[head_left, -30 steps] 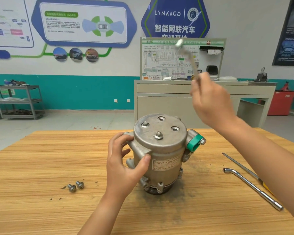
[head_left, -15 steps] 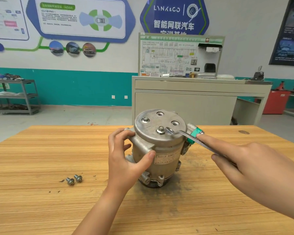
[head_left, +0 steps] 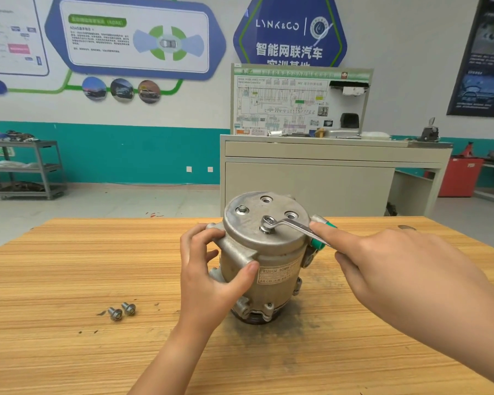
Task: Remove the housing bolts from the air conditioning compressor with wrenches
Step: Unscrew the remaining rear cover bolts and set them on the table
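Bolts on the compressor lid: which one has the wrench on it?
The front bolt on the compressor, nearest the person: the wrench ring sits over it. The back-left bolt is bare.

The wrench (head_left: 290, 223) handle is hidden under the right hand (head_left: 405, 269); the compressor (head_left: 268, 266) label's small print is unreadable.

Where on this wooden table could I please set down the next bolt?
The table is bare left of the two loose bolts and along its near edge between the forearms. It is crowded around the compressor, gripped by the left hand, with the right hand holding the wrench.
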A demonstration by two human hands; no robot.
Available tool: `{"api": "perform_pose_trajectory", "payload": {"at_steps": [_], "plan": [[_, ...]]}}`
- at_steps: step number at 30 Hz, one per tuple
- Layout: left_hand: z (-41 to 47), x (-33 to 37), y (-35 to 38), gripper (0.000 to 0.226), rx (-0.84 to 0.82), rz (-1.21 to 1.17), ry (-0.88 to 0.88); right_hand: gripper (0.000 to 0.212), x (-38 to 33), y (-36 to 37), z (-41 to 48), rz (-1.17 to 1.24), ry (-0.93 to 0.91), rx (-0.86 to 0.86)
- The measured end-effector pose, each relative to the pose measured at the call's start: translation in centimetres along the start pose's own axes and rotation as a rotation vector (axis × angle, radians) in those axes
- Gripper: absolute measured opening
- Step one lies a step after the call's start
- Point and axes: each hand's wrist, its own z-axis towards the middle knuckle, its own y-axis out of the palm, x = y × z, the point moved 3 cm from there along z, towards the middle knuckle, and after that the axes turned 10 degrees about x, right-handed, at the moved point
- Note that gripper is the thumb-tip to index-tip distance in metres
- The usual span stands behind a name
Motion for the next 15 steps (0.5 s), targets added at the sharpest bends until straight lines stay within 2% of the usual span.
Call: {"api": "perform_pose_trajectory", "payload": {"at_steps": [4, 10, 12, 15], "plan": [[-0.1, 0.0, 0.0, 0.052, 0.013, 0.013, 0.020, 0.074, -1.5, -0.3, 0.2, -0.114, -0.058, -0.067], [-0.3, 0.4, 0.3, 0.052, 0.033, 0.039, 0.070, 0.089, -3.7, -0.2, -1.0, 0.066, -0.184, -0.178], [-0.3, 0.5, 0.3, 0.052, 0.034, 0.043, 0.075, 0.086, -3.8, -0.4, -1.5, 0.077, -0.209, -0.159], [-0.2, 0.7, 0.4, 0.051, 0.023, 0.050, 0.076, 0.080, -3.1, -0.7, -1.4, -0.002, -0.159, -0.013]]}}
